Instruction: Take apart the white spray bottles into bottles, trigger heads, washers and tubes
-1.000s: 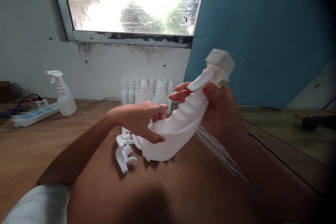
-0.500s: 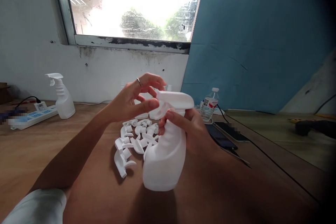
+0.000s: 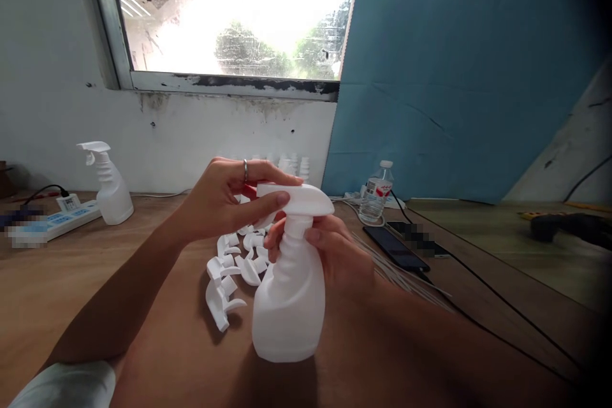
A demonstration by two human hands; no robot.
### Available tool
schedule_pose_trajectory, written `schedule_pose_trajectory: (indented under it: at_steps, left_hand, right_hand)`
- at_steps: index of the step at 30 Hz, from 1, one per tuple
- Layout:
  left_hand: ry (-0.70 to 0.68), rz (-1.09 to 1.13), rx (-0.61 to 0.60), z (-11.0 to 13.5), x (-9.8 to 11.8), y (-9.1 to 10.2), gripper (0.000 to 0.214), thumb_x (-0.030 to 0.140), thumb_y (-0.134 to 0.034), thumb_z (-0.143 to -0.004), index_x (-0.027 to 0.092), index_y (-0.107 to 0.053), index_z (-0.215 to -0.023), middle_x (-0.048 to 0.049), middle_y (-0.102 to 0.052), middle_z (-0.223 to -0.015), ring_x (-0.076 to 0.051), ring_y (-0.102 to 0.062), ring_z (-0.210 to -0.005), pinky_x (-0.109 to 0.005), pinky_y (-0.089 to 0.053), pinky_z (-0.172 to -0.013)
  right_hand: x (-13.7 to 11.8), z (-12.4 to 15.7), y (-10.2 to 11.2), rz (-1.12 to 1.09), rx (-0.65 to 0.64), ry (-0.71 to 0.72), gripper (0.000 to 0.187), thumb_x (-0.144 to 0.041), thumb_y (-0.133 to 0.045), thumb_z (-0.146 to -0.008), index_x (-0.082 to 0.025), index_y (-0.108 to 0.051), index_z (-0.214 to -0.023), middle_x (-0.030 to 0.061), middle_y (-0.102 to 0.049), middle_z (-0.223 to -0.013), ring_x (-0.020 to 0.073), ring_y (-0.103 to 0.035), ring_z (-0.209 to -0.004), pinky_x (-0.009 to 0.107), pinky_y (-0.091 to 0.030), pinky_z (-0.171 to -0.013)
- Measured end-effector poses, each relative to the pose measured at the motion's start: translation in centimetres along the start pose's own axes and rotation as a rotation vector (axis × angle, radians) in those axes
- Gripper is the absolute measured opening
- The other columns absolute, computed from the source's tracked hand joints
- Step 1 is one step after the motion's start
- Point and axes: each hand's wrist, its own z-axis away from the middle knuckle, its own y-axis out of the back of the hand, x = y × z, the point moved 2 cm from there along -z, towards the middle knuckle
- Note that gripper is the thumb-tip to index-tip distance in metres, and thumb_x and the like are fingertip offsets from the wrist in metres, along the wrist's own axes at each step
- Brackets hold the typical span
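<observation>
A white spray bottle (image 3: 289,315) stands nearly upright in front of me, with a white trigger sprayer head (image 3: 310,199) seated on its neck. My left hand (image 3: 234,194), a ring on one finger, is closed over the back end of the head, thumb along its near side and fingers on top. Around the bottle's neck, just below the head, my right hand (image 3: 342,255) is wrapped, thumb in front and fingertips showing on the left. The trigger is mostly hidden behind my left hand. Several loose sprayer heads (image 3: 220,299) lie on the table left of the bottle.
An assembled spray bottle (image 3: 112,185) stands at the far left beside a power strip (image 3: 57,220). More bottle necks (image 3: 289,166) show behind my hands. To the right are a water bottle (image 3: 377,194), phones (image 3: 394,248) and cables. A window (image 3: 229,19) is in the wall ahead.
My left hand has closed onto the sprayer head, which it was only beside before. The spray bottle has moved slightly left and down and stands straighter. My right hand keeps hold of the neck.
</observation>
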Motion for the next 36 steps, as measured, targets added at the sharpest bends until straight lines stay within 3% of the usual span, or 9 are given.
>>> schedule_pose_trajectory:
  at_steps: [7,12,17,22,26,30,36]
  left_hand:
    - [-0.017,-0.018,-0.057,0.2,0.5,0.3,0.019,0.026,-0.067,-0.083,0.021,-0.072,-0.1,-0.0024,-0.072,-0.077,-0.009,-0.06,-0.051,-0.018,-0.05,-0.045]
    - [-0.008,-0.075,-0.062,0.4,0.8,0.7,0.017,0.027,-0.068,-0.081,0.021,-0.073,-0.096,-0.0017,-0.072,-0.075,-0.009,-0.06,-0.052,-0.018,-0.048,-0.044]
    - [-0.022,-0.1,-0.06,0.4,1.0,0.8,0.014,0.024,-0.069,-0.08,0.02,-0.072,-0.093,-0.0015,-0.071,-0.072,-0.009,-0.059,-0.052,-0.019,-0.046,-0.045]
    - [-0.074,-0.144,-0.055,0.5,1.4,0.7,0.015,0.021,-0.069,-0.08,0.02,-0.072,-0.094,0.0006,-0.07,-0.069,-0.008,-0.057,-0.051,-0.019,-0.046,-0.048]
    - [-0.077,-0.185,-0.061,0.6,1.6,0.7,0.016,0.022,-0.068,-0.08,0.021,-0.072,-0.095,0.0016,-0.069,-0.065,-0.008,-0.056,-0.051,-0.018,-0.044,-0.048]
    - [-0.077,-0.189,-0.051,0.6,1.6,0.7,0.014,0.023,-0.068,-0.08,0.02,-0.072,-0.094,0.0007,-0.07,-0.068,-0.008,-0.057,-0.053,-0.017,-0.045,-0.049]
    - [-0.079,-0.139,-0.062,0.4,1.7,0.6,0.017,0.018,-0.069,-0.08,0.019,-0.072,-0.096,0.0011,-0.072,-0.076,-0.005,-0.055,-0.052,-0.014,-0.044,-0.047]
  right_hand:
    - [-0.2,0.0,-0.3,0.137,-0.011,-0.021,0.019,-0.03,-0.067,-0.079,-0.012,-0.063,-0.083,0.0067,-0.064,-0.071,0.0168,-0.061,-0.065,0.029,-0.049,-0.062]
    - [0.3,0.2,-0.2,0.008,-0.063,-0.027,0.031,-0.039,-0.063,-0.08,-0.012,-0.063,-0.095,0.009,-0.065,-0.082,0.0188,-0.062,-0.071,0.032,-0.05,-0.064]
    - [0.3,0.2,-0.3,0.129,0.008,-0.029,0.02,-0.03,-0.068,-0.078,-0.013,-0.063,-0.087,0.0063,-0.065,-0.073,0.0171,-0.061,-0.066,0.029,-0.049,-0.061]
    - [0.3,0.3,-0.4,-0.002,-0.051,0.039,0.028,-0.038,-0.058,-0.084,-0.012,-0.064,-0.094,0.0101,-0.067,-0.08,0.0188,-0.062,-0.069,0.032,-0.05,-0.061]
    - [0.5,0.4,-0.3,0.098,0.027,-0.016,0.021,-0.031,-0.068,-0.079,-0.014,-0.063,-0.09,0.0061,-0.066,-0.074,0.0166,-0.062,-0.066,0.029,-0.05,-0.061]
    - [0.6,0.4,-0.4,0.012,-0.005,0.027,0.031,-0.042,-0.059,-0.084,-0.013,-0.062,-0.094,0.0093,-0.066,-0.08,0.019,-0.063,-0.068,0.032,-0.051,-0.061]
    - [0.6,0.4,-0.4,0.067,-0.002,0.02,0.027,-0.039,-0.062,-0.083,-0.014,-0.064,-0.091,0.0079,-0.065,-0.077,0.0173,-0.061,-0.066,0.03,-0.05,-0.061]
